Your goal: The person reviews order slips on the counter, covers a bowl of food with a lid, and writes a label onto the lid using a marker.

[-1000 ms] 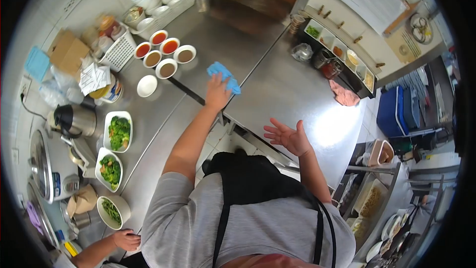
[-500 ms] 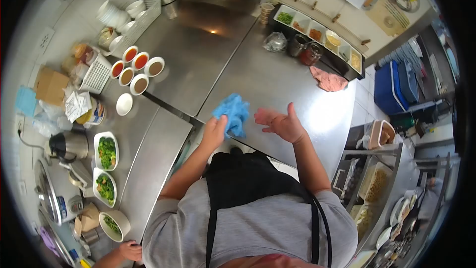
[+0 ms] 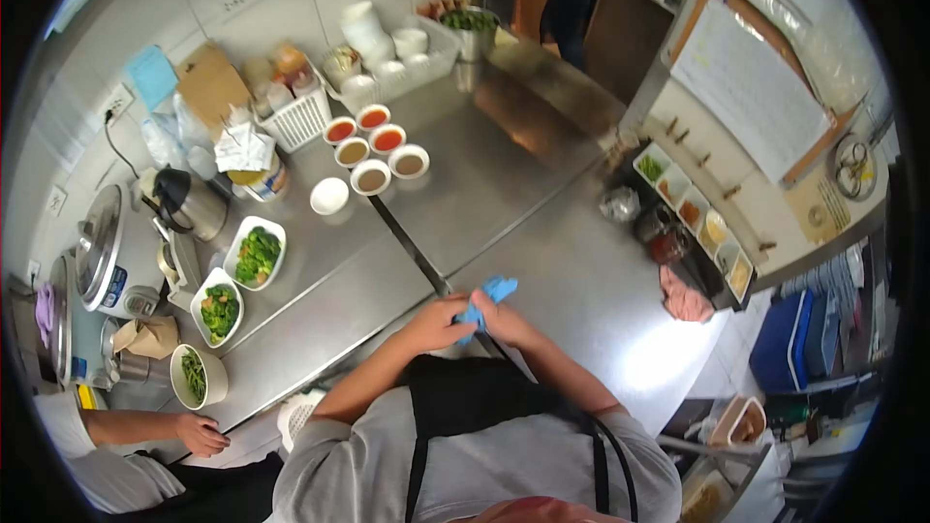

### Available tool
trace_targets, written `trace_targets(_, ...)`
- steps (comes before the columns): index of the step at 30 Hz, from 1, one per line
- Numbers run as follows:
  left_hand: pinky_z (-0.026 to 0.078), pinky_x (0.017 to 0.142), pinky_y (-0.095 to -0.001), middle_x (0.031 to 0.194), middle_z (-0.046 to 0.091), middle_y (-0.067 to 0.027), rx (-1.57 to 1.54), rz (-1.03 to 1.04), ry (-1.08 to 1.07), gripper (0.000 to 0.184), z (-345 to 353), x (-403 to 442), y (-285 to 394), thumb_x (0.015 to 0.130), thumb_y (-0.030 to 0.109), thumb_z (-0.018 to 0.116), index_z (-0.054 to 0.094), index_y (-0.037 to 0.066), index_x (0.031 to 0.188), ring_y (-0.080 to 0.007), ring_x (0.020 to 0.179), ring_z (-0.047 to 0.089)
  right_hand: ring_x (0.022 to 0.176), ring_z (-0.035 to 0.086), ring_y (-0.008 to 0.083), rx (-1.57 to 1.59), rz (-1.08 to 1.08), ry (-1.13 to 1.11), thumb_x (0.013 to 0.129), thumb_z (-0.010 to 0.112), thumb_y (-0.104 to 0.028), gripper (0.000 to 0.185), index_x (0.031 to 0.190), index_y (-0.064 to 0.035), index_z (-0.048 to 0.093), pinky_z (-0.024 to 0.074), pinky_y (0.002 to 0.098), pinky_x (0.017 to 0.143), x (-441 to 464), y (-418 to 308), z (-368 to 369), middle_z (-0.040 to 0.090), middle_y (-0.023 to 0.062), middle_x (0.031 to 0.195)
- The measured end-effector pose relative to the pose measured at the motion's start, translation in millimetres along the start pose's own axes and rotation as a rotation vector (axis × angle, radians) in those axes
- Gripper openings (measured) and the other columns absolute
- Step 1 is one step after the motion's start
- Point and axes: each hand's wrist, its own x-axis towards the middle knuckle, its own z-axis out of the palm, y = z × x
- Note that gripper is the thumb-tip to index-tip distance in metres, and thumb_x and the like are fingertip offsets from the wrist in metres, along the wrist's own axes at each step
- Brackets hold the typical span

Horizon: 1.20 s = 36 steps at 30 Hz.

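Observation:
A crumpled blue cloth (image 3: 498, 288) is bunched between my two hands, close in front of my black apron at the steel counter's front edge. My left hand (image 3: 438, 323) closes round it from the left. From the other side my right hand (image 3: 502, 318) grips it too, and the fingers of both hands partly hide it. Beyond, on the counter to the left, several small bowls hold red and brown sauces (image 3: 371, 177), beside an empty white bowl (image 3: 329, 196). Two white dishes of broccoli (image 3: 258, 257) stand nearer on the left.
A co-worker's hand (image 3: 201, 435) rests at the counter's edge on the left, near a bowl of green vegetables (image 3: 198, 376). A topping rack (image 3: 694, 218) and a pink cloth (image 3: 686, 294) lie to the right. A kettle (image 3: 189, 203) and rice cooker (image 3: 121, 250) stand far left.
My right hand, spread and apart from the cloth before, has come in and closed on it beside my left hand. The view has turned left, bringing more of the co-worker into sight.

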Motion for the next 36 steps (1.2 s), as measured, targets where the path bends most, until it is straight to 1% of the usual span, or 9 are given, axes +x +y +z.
trace_targets(1,0.041,0.077,-0.0343,0.099,0.054,-0.0139,-0.131,0.088,-0.013,0.034,-10.1,-2.4,-0.6,0.076,0.029,0.053,0.051,0.002,0.097,-0.0267,0.092,0.052,0.087,0.047,0.0157,-0.077,-0.045,-0.103,0.087,0.033,-0.038,0.044,0.104,0.0004,0.047,0.0378,0.0296,0.079,1.7,0.3,-2.1,0.051,0.0077,0.093)
trace_targets(4,0.039,0.08,-0.0342,0.102,0.052,-0.009,-0.901,-0.268,0.229,0.039,-24.4,-17.6,-26.2,0.079,0.034,0.05,0.05,0.002,0.102,-0.0221,0.094,0.05,0.096,0.046,0.0184,-0.275,-0.134,-0.345,0.084,0.045,-0.026,0.035,0.107,0.0003,0.046,0.0347,0.0299,0.086,11.3,18.7,-7.4,0.051,0.01,0.101)
trace_targets(10,0.04,0.077,-0.027,0.097,0.052,-0.0028,-0.739,-0.281,0.139,0.03,-19.4,-21.4,-19.0,0.083,0.027,0.048,0.05,0.003,0.102,-0.0095,0.088,0.048,0.097,0.047,0.0189,-0.404,-0.282,-0.611,0.079,0.053,-0.022,0.036,0.107,0.0003,0.047,0.0346,0.0307,0.087,24.3,-11.7,5.5,0.051,0.0119,0.105)
trace_targets(12,0.041,0.072,-0.0245,0.087,0.055,-0.0016,-0.785,-0.317,0.18,0.022,-20.7,-21.3,-20.5,0.082,0.022,0.051,0.053,0.003,0.093,-0.009,0.08,0.05,0.096,0.047,0.0179,-0.43,-0.08,-0.481,0.079,0.053,-0.021,0.034,0.105,0.0002,0.049,0.0357,0.0304,0.085,26.8,-2.3,-2.7,0.053,0.0101,0.103)
trace_targets(18,0.038,0.057,-0.0199,0.069,0.05,0.0027,-0.428,-0.154,0.643,0.005,-46.0,-29.1,-5.6,0.078,0.008,0.054,0.051,0.005,0.076,-0.0041,0.062,0.043,0.093,0.048,0.0158,-0.27,0.047,-0.304,0.076,0.057,-0.024,0.038,0.104,0.0002,0.049,0.0375,0.0287,0.082,20.2,8.4,-25.0,0.053,0.008,0.101)
trace_targets(25,0.039,0.056,-0.022,0.071,0.053,-0.0017,-0.049,-0.242,0.414,0.011,-40.3,-30.4,35.9,0.075,0.012,0.057,0.052,0.004,0.081,-0.0066,0.065,0.048,0.09,0.048,0.0125,-0.236,-0.345,-0.09,0.074,0.06,-0.021,0.047,0.113,-0.0021,0.041,0.0382,0.0267,0.08,10.9,-21.2,-3.4,0.051,0.0067,0.099)
trace_targets(29,0.041,0.059,-0.0237,0.071,0.054,-0.0035,-0.009,-0.28,0.381,0.012,-26.0,-21.8,44.9,0.075,0.013,0.058,0.052,0.004,0.081,-0.0086,0.067,0.05,0.077,0.052,0.0115,-0.471,-0.247,-0.163,0.075,0.057,-0.012,0.027,0.1,-0.0036,0.052,0.0424,0.0243,0.068,23.2,-11.5,2.9,0.056,0.0061,0.087)
trace_targets(34,0.041,0.057,-0.0272,0.069,0.054,-0.0053,0.036,-0.258,0.519,0.025,-22.3,-49.1,31.9,0.074,0.026,0.059,0.052,0.004,0.083,-0.0133,0.065,0.051,0.072,0.049,0.0079,-0.231,-0.157,-0.108,0.077,0.052,-0.009,0.011,0.082,0.0,0.056,0.0403,0.0219,0.062,35.1,-1.1,6.9,0.055,0.0024,0.076)
trace_targets(36,0.041,0.056,-0.0277,0.068,0.054,-0.0054,-0.015,-0.199,0.498,0.025,-25.5,-53.3,26.4,0.074,0.026,0.059,0.052,0.003,0.082,-0.0139,0.063,0.051,0.07,0.047,0.0059,-0.439,-0.522,-0.099,0.079,0.051,-0.01,0.01,0.08,-0.0005,0.055,0.0397,0.0213,0.062,43.5,1.0,7.3,0.054,0.0007,0.077)
